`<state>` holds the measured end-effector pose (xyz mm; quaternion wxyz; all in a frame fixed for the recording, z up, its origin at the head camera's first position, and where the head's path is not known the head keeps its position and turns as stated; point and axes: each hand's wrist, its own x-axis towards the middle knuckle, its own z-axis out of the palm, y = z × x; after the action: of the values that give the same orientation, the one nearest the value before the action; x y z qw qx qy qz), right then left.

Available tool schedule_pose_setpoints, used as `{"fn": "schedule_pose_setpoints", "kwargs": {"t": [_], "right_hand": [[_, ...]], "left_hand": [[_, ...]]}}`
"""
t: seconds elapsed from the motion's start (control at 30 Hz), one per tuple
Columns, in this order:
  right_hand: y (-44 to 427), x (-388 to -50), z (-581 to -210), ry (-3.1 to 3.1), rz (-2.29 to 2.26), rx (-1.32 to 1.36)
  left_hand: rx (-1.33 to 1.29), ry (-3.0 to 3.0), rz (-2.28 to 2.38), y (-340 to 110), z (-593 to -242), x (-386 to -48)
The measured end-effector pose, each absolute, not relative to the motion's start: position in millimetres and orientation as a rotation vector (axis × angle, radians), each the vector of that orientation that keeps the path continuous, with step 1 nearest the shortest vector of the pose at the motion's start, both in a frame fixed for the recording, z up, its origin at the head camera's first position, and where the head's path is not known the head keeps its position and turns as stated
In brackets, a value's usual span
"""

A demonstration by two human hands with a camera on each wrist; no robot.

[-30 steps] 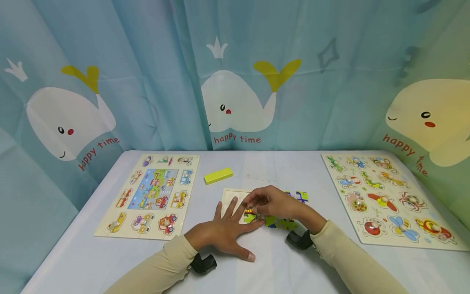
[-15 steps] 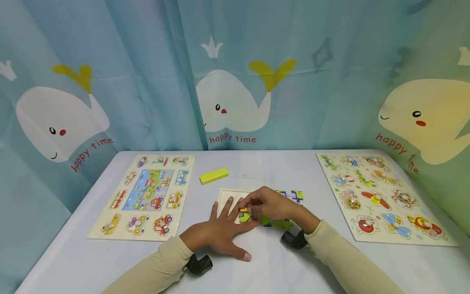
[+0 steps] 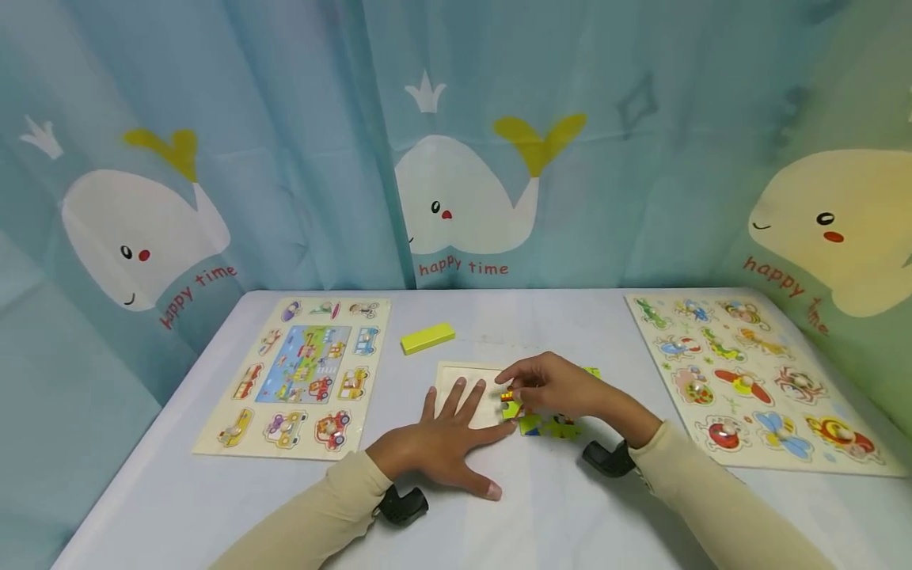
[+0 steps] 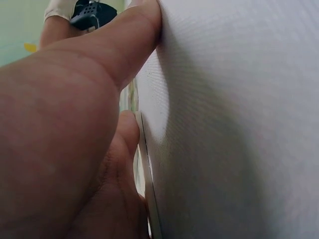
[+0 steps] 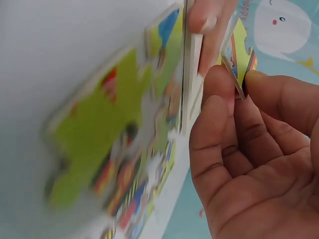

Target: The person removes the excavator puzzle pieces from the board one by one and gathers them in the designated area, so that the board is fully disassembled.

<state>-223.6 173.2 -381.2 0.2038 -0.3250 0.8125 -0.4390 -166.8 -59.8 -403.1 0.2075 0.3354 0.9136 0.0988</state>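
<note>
My right hand pinches a yellow-green jigsaw piece between thumb and fingertips, above the right side of a shallow wooden puzzle tray. In the head view that jigsaw piece shows red and yellow print. My left hand lies spread, its fingers across the tray's near edge and its thumb on the tablecloth. Loose jigsaw pieces lie just right of the tray, partly hidden under my right hand; the right wrist view shows several of these pieces, blurred.
A vehicle peg puzzle board lies at the left, and an insect peg puzzle board at the right. Behind the tray sits a yellow block. A blue whale-print curtain hangs along the table's back edge.
My right hand has moved right and lifted with the jigsaw piece, away from my left fingers. More of the tray's inside shows. My left hand has stayed in place on the tray.
</note>
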Motion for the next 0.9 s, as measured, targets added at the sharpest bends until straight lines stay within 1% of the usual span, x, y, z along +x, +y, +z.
{"fn": "schedule_pose_setpoints", "kwargs": {"t": [0.5, 0.9], "right_hand": [[229, -219, -368, 2.379, -1.144, -0.852], [263, -210, -369, 2.365, -1.159, -0.768]], "left_hand": [[0.901, 2.554, 0.287, -59, -402, -167], [0.905, 2.56, 0.286, -60, -403, -167]]}}
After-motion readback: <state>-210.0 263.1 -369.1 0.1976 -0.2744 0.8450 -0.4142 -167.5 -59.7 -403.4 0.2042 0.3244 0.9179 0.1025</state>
